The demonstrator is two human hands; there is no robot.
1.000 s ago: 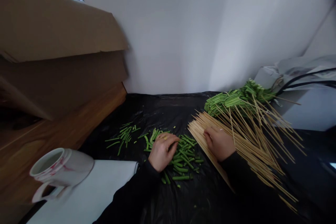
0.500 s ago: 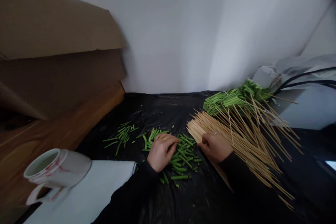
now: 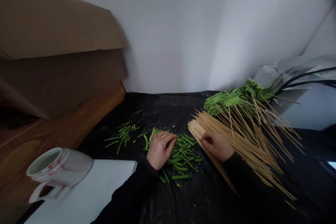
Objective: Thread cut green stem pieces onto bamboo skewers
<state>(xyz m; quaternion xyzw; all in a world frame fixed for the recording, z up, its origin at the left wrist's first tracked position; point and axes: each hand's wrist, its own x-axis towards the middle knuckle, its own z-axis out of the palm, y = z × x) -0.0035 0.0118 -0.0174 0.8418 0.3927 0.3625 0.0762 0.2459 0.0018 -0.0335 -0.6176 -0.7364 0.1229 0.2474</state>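
My left hand (image 3: 160,148) hovers over a heap of short cut green stalk pieces (image 3: 183,152), thumb and fingertips pinched together. Whatever sits in that pinch, if anything, is too small to make out. My right hand (image 3: 216,145) is closed, thumb against curled fingers, at the near left edge of a spread of thin wooden skewers (image 3: 231,129). Its fingertips hide whether a skewer is between them. A thick bundle of green stalks (image 3: 231,98) lies behind the skewers, some of which cross over it.
Black plastic sheeting (image 3: 162,106) covers the work surface. More cut pieces (image 3: 123,134) lie scattered at left. A stained white mug (image 3: 70,166) stands on a white board (image 3: 105,182). A cardboard box (image 3: 60,35) rises at left, with plastic bags (image 3: 307,87) at right.
My right hand has shifted slightly to the right and its curled fingers show a wider gap in the loop. My left hand stays over the cut pieces, still pinched.
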